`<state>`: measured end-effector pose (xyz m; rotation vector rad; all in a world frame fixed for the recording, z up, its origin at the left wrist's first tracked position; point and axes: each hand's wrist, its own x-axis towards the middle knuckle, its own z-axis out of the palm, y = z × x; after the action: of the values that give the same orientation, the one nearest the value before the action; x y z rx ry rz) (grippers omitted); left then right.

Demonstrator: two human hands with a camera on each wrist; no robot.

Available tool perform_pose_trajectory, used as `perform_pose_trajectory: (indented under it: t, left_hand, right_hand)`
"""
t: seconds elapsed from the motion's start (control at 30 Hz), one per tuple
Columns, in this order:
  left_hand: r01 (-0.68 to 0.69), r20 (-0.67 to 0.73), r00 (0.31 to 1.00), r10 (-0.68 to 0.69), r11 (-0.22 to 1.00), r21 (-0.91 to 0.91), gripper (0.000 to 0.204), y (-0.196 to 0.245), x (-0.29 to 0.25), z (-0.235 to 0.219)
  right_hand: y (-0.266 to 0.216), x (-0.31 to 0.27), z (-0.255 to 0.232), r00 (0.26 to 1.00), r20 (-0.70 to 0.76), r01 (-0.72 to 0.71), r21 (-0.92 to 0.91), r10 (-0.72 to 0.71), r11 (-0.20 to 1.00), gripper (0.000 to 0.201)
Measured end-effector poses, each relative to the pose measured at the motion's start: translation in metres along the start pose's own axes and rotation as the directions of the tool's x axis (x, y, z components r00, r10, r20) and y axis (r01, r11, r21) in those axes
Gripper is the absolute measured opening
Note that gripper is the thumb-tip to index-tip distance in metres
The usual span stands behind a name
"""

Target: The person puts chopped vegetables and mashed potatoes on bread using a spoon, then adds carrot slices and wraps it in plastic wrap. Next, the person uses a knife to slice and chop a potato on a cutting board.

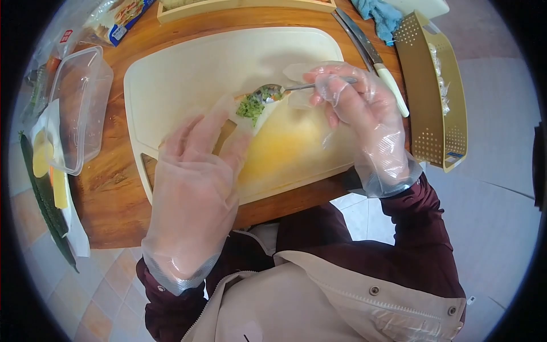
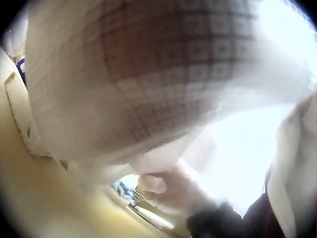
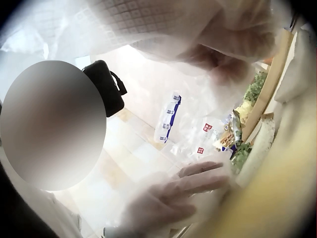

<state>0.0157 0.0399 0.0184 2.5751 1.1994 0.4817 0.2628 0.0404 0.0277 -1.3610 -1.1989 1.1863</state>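
Note:
In the head view, the gloved left hand (image 1: 194, 182) holds a pale bread piece (image 1: 263, 117) by its left side above the cutting board (image 1: 171, 74). Chopped green filling (image 1: 249, 109) shows at the bread's upper end. A metal spoon (image 1: 299, 87) is pinched in the gloved right hand (image 1: 362, 108), its bowl at the filling. The right wrist view shows the bread (image 3: 261, 146) with greens (image 3: 241, 158) at one end and the left hand (image 3: 173, 198) beside it. Glare and the glove partly hide the left fingertips.
A knife (image 1: 390, 88) lies at the board's right, beside a perforated basket (image 1: 430, 137) and blue cloth (image 1: 380, 18). On the left are a clear container (image 1: 80, 114), a cucumber (image 1: 43, 199) and yellow pieces (image 1: 60, 188) on white paper. A wooden tray (image 1: 239, 7) stands behind.

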Motion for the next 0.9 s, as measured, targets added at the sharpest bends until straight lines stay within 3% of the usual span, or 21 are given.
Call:
perform_pose_trajectory:
  t: [0.1,0.33,0.4,0.53,0.63,0.73,0.8,0.9]
  left_hand:
    - [0.034,0.065,0.997,-0.033,0.999,-0.019,0.064,0.0,-0.001,0.002]
    - [0.069,0.074,0.995,-0.069,0.998,-0.001,0.062,0.003,-0.001,-0.003]
    - [0.0,0.066,0.998,-0.003,0.999,0.054,0.051,0.001,-0.001,-0.006]
    - [0.064,0.094,0.994,-0.064,0.998,0.003,0.064,0.003,-0.006,-0.005]
    - [0.115,0.049,0.992,-0.116,0.993,0.021,0.063,0.003,-0.009,-0.006]
    - [0.122,0.027,0.992,-0.123,0.992,0.012,0.06,-0.002,-0.017,-0.012]
    - [0.181,-0.063,0.982,-0.176,0.98,0.085,0.058,-0.004,-0.026,-0.015]
    - [0.257,-0.08,0.965,-0.25,0.961,0.104,0.049,-0.019,-0.046,-0.016]
  right_hand:
    - [0.005,0.002,-0.006,1.0,0.016,-0.005,-0.02,0.005,1.0,0.025]
    - [0.001,0.004,-0.005,0.998,0.061,0.025,-0.052,-0.022,0.998,0.024]
    - [0.006,0.005,-0.003,0.999,0.038,0.018,-0.045,-0.016,0.999,0.024]
    - [0.002,0.005,-0.011,0.999,0.031,-0.029,-0.109,0.033,0.994,0.025]
    - [-0.001,0.004,-0.006,1.0,-0.003,0.001,-0.03,-0.001,1.0,0.026]
    - [-0.007,0.004,-0.002,1.0,0.009,-0.024,-0.044,0.024,0.999,0.027]
    - [-0.005,0.007,-0.004,0.999,0.02,-0.044,-0.055,0.045,0.998,0.027]
    - [-0.012,0.011,-0.009,0.996,0.051,-0.071,-0.057,0.074,0.996,0.028]
